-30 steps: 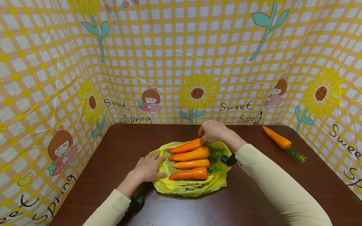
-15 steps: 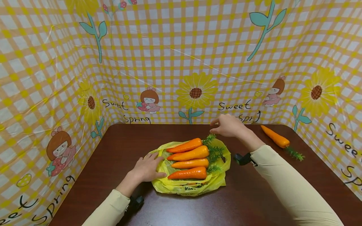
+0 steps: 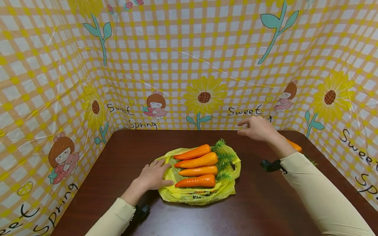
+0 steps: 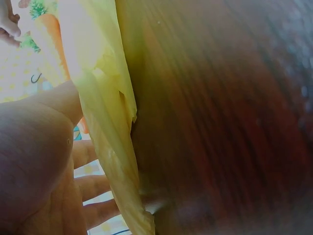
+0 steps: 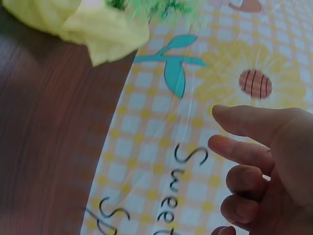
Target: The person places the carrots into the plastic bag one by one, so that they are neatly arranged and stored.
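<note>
A yellow plastic bag [image 3: 197, 193] lies flat on the brown table [image 3: 265, 203] with several orange carrots [image 3: 196, 162] side by side on it, green tops to the right. My left hand [image 3: 153, 176] rests flat on the bag's left edge, fingers straight; the left wrist view shows the hand [image 4: 44, 166] against the bag [image 4: 105, 122]. My right hand [image 3: 256, 128] hovers above the table's far right, empty, fingers loosely spread [image 5: 254, 161]. Behind its wrist lies another carrot [image 3: 293, 146], mostly hidden.
A checked yellow cloth with sunflowers and "Sweet Spring" lettering [image 3: 203, 95] walls the table on the left, back and right. A black wrist strap [image 3: 271, 165] shows on my right arm. Bare table [image 3: 133, 144] lies behind and to the left of the bag.
My right hand let go of the top carrot on the bag and moved right and back, toward the lone carrot. The left hand stayed on the bag.
</note>
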The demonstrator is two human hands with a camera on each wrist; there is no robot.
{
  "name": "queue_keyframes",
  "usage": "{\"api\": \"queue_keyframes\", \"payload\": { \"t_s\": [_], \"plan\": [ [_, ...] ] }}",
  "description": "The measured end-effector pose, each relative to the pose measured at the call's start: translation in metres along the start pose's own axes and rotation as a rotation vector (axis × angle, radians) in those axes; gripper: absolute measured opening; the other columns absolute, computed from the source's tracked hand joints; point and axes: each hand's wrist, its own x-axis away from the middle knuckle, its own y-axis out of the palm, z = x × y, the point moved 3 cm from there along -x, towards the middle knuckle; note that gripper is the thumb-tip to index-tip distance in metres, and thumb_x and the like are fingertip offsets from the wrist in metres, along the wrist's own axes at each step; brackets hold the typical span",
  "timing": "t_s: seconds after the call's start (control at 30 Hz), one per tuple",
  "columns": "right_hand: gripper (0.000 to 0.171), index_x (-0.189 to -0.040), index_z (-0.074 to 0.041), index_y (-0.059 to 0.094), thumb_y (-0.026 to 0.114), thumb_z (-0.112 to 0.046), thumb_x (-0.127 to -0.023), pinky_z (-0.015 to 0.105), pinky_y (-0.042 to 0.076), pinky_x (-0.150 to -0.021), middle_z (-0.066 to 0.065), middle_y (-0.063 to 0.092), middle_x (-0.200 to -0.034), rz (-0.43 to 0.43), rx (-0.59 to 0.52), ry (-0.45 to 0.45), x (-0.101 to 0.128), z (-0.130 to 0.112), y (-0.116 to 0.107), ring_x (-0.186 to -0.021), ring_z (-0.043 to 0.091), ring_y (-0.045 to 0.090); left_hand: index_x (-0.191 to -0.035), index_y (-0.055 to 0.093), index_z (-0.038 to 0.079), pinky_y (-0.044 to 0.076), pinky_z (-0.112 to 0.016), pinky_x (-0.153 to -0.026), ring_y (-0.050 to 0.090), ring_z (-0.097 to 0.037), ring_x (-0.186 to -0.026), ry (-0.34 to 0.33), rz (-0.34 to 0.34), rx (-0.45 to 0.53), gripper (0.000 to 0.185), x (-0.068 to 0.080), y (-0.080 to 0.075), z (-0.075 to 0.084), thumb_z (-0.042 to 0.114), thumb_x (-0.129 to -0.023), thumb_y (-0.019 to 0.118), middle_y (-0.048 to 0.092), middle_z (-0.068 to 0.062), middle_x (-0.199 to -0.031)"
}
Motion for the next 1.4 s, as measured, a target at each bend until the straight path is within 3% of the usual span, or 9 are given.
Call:
{"api": "queue_keyframes", "payload": {
  "t_s": [0.2, 0.33, 0.4, 0.43, 0.5, 0.57, 0.93, 1.27, 1.4],
  "plan": [
    [0.049, -0.135, -0.008, 0.065, 0.068, -0.038, -0.096, 0.035, 0.038, -0.050, 0.022, 0.069, -0.085, 0.038, -0.012, 0.022, 0.007, 0.024, -0.008, -0.051, 0.017, 0.050, -0.148, 0.051, 0.017, 0.033, -0.067, -0.109, 0.035, -0.040, -0.146, -0.002, 0.003, 0.000, 0.073, 0.000, -0.001, 0.001, 0.055, -0.089, 0.071, 0.037, -0.016, -0.160],
    [0.050, -0.134, -0.007, 0.066, 0.069, -0.039, -0.095, 0.040, 0.044, -0.057, 0.028, 0.070, -0.101, 0.085, -0.004, 0.028, 0.010, 0.039, -0.013, -0.066, 0.033, 0.062, -0.148, 0.050, 0.017, 0.033, -0.067, -0.109, 0.035, -0.040, -0.146, 0.000, 0.004, 0.001, 0.073, 0.000, -0.001, 0.001, 0.055, -0.089, 0.071, 0.037, -0.016, -0.160],
    [0.052, -0.133, -0.006, 0.066, 0.069, -0.040, -0.094, 0.040, 0.044, -0.056, 0.024, 0.071, -0.094, 0.097, -0.014, 0.034, 0.012, 0.047, -0.016, -0.064, 0.033, 0.061, -0.148, 0.050, 0.018, 0.033, -0.067, -0.109, 0.035, -0.040, -0.146, 0.000, 0.004, 0.001, 0.073, 0.000, 0.000, 0.001, 0.055, -0.089, 0.071, 0.036, -0.016, -0.160],
    [0.053, -0.133, -0.005, 0.066, 0.070, -0.040, -0.094, 0.038, 0.043, -0.055, 0.020, 0.068, -0.079, 0.097, -0.023, 0.039, 0.013, 0.051, -0.017, -0.059, 0.031, 0.058, -0.149, 0.050, 0.018, 0.033, -0.067, -0.109, 0.035, -0.040, -0.146, 0.000, 0.004, 0.002, 0.073, 0.000, 0.000, 0.001, 0.055, -0.089, 0.070, 0.036, -0.016, -0.160],
    [0.054, -0.134, -0.004, 0.064, 0.069, -0.041, -0.094, 0.034, 0.037, -0.048, 0.010, 0.052, -0.055, 0.084, -0.050, 0.060, 0.015, 0.059, -0.019, -0.045, 0.023, 0.043, -0.148, 0.050, 0.018, 0.033, -0.066, -0.109, 0.035, -0.040, -0.146, -0.001, 0.004, 0.001, 0.073, 0.000, 0.000, 0.002, 0.055, -0.089, 0.070, 0.036, -0.016, -0.160],
    [0.055, -0.135, -0.004, 0.063, 0.069, -0.041, -0.094, 0.031, 0.033, -0.046, 0.001, 0.039, -0.048, 0.077, -0.066, 0.074, 0.017, 0.068, -0.020, -0.043, 0.015, 0.032, -0.148, 0.050, 0.019, 0.034, -0.066, -0.109, 0.036, -0.040, -0.146, -0.002, 0.005, -0.003, 0.073, 0.000, 0.000, 0.002, 0.056, -0.089, 0.070, 0.036, -0.015, -0.160],
    [0.063, -0.138, 0.000, 0.059, 0.066, -0.046, -0.095, 0.033, 0.035, -0.051, 0.011, 0.055, -0.076, 0.064, -0.100, 0.139, 0.024, 0.107, -0.021, -0.054, 0.017, 0.039, -0.148, 0.051, 0.017, 0.033, -0.067, -0.109, 0.035, -0.041, -0.146, 0.000, 0.009, -0.002, 0.073, -0.001, 0.001, 0.002, 0.055, -0.088, 0.071, 0.038, -0.016, -0.159],
    [0.072, -0.139, 0.003, 0.057, 0.066, -0.052, -0.094, 0.035, 0.043, -0.058, 0.025, 0.064, -0.098, 0.089, -0.130, 0.176, 0.030, 0.140, -0.014, -0.074, 0.026, 0.055, -0.147, 0.051, 0.018, 0.033, -0.067, -0.109, 0.036, -0.040, -0.145, -0.003, 0.012, -0.008, 0.073, -0.002, 0.001, 0.002, 0.056, -0.088, 0.071, 0.038, -0.015, -0.159],
    [0.075, -0.141, 0.005, 0.053, 0.066, -0.052, -0.094, 0.047, 0.053, -0.074, 0.034, 0.062, -0.119, 0.087, -0.198, 0.204, 0.034, 0.150, -0.009, -0.097, 0.043, 0.061, -0.147, 0.051, 0.018, 0.034, -0.067, -0.108, 0.036, -0.040, -0.145, 0.000, 0.016, -0.008, 0.073, -0.002, 0.001, 0.002, 0.055, -0.088, 0.071, 0.038, -0.016, -0.159]
  ]
}}
